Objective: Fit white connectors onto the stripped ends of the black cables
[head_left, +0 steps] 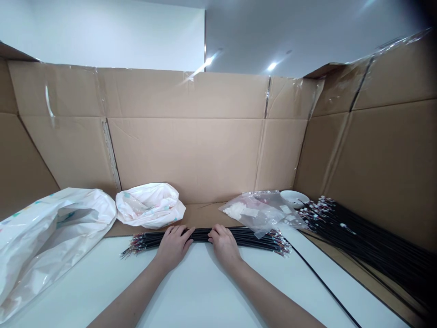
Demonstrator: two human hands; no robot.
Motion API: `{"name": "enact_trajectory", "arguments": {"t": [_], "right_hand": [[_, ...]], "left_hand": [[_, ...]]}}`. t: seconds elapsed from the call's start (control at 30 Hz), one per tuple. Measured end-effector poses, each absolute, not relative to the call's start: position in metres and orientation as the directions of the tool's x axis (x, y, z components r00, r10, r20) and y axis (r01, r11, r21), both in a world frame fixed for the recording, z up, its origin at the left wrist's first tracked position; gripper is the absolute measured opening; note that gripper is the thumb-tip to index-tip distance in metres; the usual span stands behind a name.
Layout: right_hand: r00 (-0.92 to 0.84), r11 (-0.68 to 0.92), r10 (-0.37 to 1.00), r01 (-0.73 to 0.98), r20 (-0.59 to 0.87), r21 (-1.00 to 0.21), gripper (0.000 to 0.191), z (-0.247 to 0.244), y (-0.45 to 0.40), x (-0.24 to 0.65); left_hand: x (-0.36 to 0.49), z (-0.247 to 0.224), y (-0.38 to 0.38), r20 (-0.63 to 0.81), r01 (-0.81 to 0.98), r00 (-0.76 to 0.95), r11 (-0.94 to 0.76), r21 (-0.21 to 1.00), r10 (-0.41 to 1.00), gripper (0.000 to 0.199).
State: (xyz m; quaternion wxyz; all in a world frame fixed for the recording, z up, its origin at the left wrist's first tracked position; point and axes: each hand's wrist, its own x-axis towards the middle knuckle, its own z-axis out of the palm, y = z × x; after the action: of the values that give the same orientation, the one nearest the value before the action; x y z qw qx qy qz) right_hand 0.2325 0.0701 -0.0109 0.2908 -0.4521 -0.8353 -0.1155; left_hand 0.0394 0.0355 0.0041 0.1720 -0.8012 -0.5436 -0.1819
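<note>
A bundle of short black cables (201,235) lies crosswise on the white tabletop, with bare coloured wire ends fanning out on the left and small connectors at the right end. My left hand (173,246) is over the bundle left of its middle, fingers bent across its far side and thumb along the near part. My right hand (225,246) holds it right of the middle, its fingers curled over the cables. A short stretch of bundle shows between both hands. The undersides of my fingers are hidden.
White plastic bags (150,205) stand at the left and back left. A clear bag of small white parts (246,210) touches the bundle's far right. Behind it sits a white bowl (294,198). Long black cables (372,237) lie right. Cardboard walls (205,159) surround the table.
</note>
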Motion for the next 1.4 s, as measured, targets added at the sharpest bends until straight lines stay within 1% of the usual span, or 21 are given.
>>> {"name": "enact_trajectory", "arguments": {"t": [0.2, 0.3, 0.47, 0.6, 0.8, 1.0, 1.1, 1.23, 1.4], "right_hand": [[-0.398, 0.508, 0.765, 0.856, 0.506, -0.094, 0.015, 0.002, 0.063, 0.237], [-0.387, 0.467, 0.82, 0.878, 0.421, -0.102, 0.018, 0.015, 0.059, 0.243], [-0.331, 0.369, 0.911, 0.921, 0.247, -0.123, 0.017, 0.043, 0.054, 0.258], [-0.311, 0.333, 0.938, 0.931, 0.151, -0.151, 0.019, 0.062, 0.051, 0.266], [-0.302, 0.318, 0.947, 0.929, 0.111, -0.187, 0.019, 0.078, 0.051, 0.28], [-0.236, 0.243, 0.97, 0.946, 0.057, -0.213, 0.016, 0.09, 0.056, 0.308], [-0.236, 0.236, 0.971, 0.944, 0.028, -0.23, 0.015, 0.095, 0.059, 0.323], [-0.227, 0.227, 0.973, 0.946, 0.028, -0.232, 0.016, 0.105, 0.06, 0.34], [-0.177, 0.179, 0.984, 0.959, 0.029, -0.218, 0.016, 0.122, 0.056, 0.356]], "left_hand": [[0.042, 0.007, 0.032, 0.5, 0.934, 0.345, -0.346, -0.096, 0.794, 0.032], [0.043, 0.008, 0.031, 0.51, 0.939, 0.332, -0.33, -0.099, 0.793, 0.032], [0.043, 0.007, 0.031, 0.518, 0.945, 0.316, -0.314, -0.095, 0.795, 0.031], [0.043, 0.007, 0.031, 0.519, 0.947, 0.31, -0.309, -0.092, 0.797, 0.03], [0.043, 0.009, 0.03, 0.519, 0.946, 0.313, -0.312, -0.093, 0.795, 0.03], [0.043, 0.008, 0.031, 0.518, 0.947, 0.309, -0.31, -0.089, 0.797, 0.03], [0.043, 0.007, 0.031, 0.519, 0.947, 0.307, -0.308, -0.087, 0.798, 0.03], [0.043, 0.007, 0.032, 0.524, 0.947, 0.308, -0.31, -0.086, 0.794, 0.031], [0.043, 0.007, 0.032, 0.524, 0.946, 0.311, -0.313, -0.088, 0.793, 0.03]]}}
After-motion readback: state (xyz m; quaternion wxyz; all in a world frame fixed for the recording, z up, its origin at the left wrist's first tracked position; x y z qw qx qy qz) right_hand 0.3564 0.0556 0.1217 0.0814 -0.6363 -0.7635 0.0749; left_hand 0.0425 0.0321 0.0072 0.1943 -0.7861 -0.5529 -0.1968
